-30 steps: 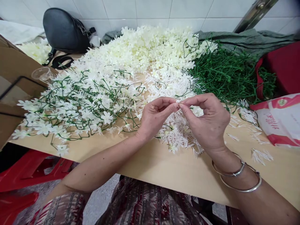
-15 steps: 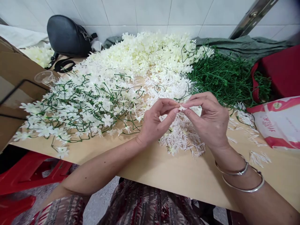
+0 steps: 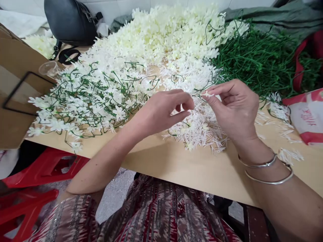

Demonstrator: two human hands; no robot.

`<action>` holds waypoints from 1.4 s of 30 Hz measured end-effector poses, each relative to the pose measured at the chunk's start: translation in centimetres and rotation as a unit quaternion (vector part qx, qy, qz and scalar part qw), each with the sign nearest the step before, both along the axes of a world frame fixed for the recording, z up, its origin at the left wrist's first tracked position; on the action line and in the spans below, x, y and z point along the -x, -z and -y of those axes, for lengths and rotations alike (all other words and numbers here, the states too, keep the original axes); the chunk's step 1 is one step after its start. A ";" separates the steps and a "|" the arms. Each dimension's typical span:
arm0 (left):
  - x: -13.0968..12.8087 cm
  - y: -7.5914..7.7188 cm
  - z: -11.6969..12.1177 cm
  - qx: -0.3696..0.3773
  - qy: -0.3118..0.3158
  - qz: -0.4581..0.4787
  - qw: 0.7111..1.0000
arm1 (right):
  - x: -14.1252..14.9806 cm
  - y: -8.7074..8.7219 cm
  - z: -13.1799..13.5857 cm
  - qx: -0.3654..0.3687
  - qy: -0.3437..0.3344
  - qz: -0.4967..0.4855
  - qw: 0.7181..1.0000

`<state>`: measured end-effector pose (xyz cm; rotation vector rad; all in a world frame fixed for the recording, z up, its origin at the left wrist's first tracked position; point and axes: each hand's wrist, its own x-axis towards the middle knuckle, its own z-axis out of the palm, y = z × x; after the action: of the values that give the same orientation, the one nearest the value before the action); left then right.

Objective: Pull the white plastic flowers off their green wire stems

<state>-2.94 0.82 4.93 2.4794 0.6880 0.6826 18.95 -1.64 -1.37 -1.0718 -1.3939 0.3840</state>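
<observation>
Presently, our right hand (image 3: 236, 111) pinching one small white piece (image 3: 208, 94) above one white-strand pile (image 3: 202, 132), our left hand (image 3: 165, 109) half-curled around a narrow gap, two bracelets (image 3: 274, 182) on our right wrist (image 3: 249, 148), one green-stem heap (image 3: 262, 62) beyond.

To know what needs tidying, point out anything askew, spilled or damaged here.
A white flower sits at the table's front edge, where it might slip off; a clump of white strands lies apart at right. Nothing looks clearly damaged.
</observation>
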 end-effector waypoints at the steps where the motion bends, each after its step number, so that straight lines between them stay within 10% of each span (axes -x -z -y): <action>1: 0.5 -0.1 0.4 -0.008 0.011 -0.038 0.999 | 0.0 0.0 -0.1 -0.003 0.001 -0.011 1.000; 15: 3.5 4.0 3.8 -0.036 -0.030 -0.127 0.991 | 0.5 -0.4 -0.2 0.044 0.013 -0.044 0.998; 24: 1.6 3.0 1.8 0.053 -0.112 0.115 0.986 | 0.3 -0.8 0.0 0.092 -0.111 -0.144 0.979; 30: -1.1 5.1 -0.2 0.191 -0.130 0.234 0.944 | 0.1 -1.5 0.4 0.220 -0.200 -0.181 0.937; 42: -0.8 5.7 0.9 0.180 -0.142 0.202 0.952 | 0.9 -1.5 0.8 0.275 -0.234 -0.137 0.922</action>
<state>-2.13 -0.10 -0.76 1.8493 0.9201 1.0325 18.02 -2.47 0.13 -1.0595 -1.3074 1.2886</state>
